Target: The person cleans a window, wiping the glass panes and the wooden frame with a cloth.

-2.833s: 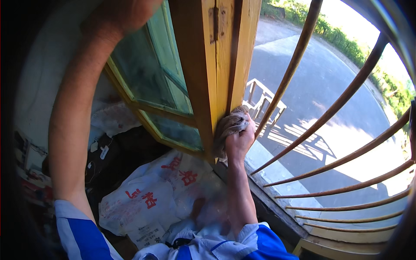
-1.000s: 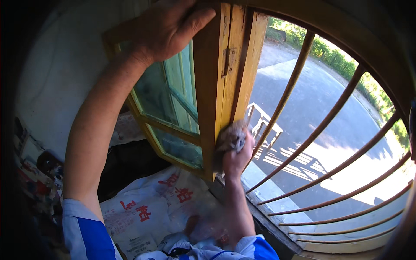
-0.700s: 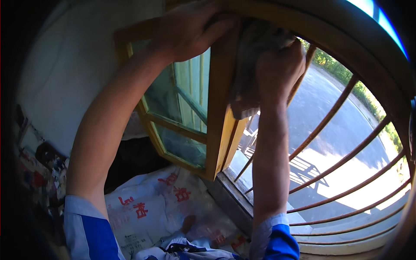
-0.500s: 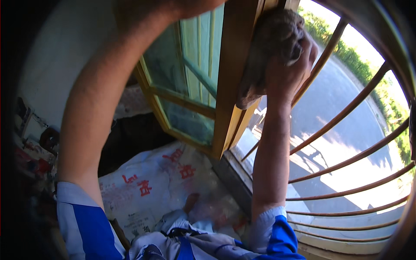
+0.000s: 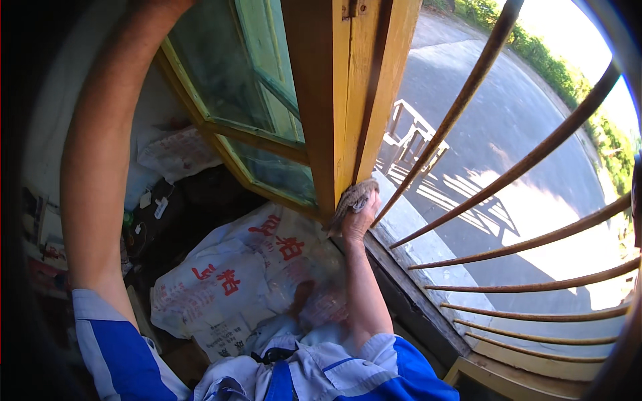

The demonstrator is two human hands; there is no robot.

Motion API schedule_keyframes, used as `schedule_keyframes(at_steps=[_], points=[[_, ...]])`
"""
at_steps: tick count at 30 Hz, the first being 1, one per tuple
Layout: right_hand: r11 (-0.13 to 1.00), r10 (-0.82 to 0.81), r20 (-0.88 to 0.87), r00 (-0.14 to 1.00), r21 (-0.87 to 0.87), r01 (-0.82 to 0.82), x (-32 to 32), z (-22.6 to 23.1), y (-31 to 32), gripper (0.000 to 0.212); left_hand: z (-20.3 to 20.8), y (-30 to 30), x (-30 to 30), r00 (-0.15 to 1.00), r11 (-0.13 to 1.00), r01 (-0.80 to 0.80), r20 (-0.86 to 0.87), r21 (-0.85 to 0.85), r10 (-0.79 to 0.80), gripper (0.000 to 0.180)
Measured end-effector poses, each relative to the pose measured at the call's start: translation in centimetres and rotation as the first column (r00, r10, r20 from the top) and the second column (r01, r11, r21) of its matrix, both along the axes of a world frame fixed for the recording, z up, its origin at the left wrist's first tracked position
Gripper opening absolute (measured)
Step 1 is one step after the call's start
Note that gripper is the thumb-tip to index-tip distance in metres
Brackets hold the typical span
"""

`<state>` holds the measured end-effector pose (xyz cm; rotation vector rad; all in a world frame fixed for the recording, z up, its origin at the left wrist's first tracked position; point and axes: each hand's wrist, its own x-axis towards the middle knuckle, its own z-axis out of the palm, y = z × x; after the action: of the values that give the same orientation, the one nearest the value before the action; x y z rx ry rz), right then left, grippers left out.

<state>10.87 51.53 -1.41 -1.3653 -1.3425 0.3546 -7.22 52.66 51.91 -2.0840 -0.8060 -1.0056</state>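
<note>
My right hand (image 5: 362, 218) is closed round a crumpled grey-brown rag (image 5: 353, 196). It presses the rag against the lower end of the yellow-brown wooden window frame (image 5: 348, 100), close to the sill. My left arm reaches up, and only a bit of my left hand (image 5: 175, 5) shows at the upper edge, near the top of the open glazed window sash (image 5: 247, 87). The fingers of that hand are out of the picture.
Rusty curved bars (image 5: 508, 177) run outside the window on the right, with a grey paved yard (image 5: 495, 113) beyond. White plastic sacks with red print (image 5: 227, 281) lie below in front of me. A dark sill edge (image 5: 414, 301) borders them.
My right hand has slid the rag down along the frame, from high up to its bottom end. My left hand has moved left and further out of the picture.
</note>
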Motion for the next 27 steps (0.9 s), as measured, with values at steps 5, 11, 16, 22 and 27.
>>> schedule_keyframes(at_steps=[5, 11, 16, 22, 27], points=[[0.975, 0.04, 0.096, 0.995, -0.22, -0.018, 2.8, -6.3, 0.2, 0.048, -0.9, 0.0, 2.1, 0.994, 0.987, 0.038, 0.106, -0.157, -0.022, 0.046], [0.94, 0.186, 0.104, 0.977, -0.309, -0.146, 5.9, -2.8, -1.4, 0.019, -0.1, -1.9, 3.3, 0.993, 0.993, -0.078, 0.079, -0.087, 0.085, 0.046], [0.818, 0.442, -0.335, 0.832, -0.229, -0.527, 6.3, 2.9, -12.8, 0.029, 0.8, -3.0, 2.0, 1.0, 0.988, -0.008, -0.006, -0.153, 0.007, 0.041], [0.668, 0.482, -0.533, 0.695, -0.289, -0.686, 12.3, 7.0, -21.8, 0.039, -0.1, -3.8, 3.7, 0.967, 0.941, -0.239, -0.026, 0.238, 0.252, 0.043], [0.768, 0.43, -0.447, 0.784, -0.275, -0.578, 17.2, 11.5, -23.8, 0.039, -14.1, -14.5, 11.1, 0.98, 0.965, 0.122, 0.185, -0.232, -0.08, 0.048]])
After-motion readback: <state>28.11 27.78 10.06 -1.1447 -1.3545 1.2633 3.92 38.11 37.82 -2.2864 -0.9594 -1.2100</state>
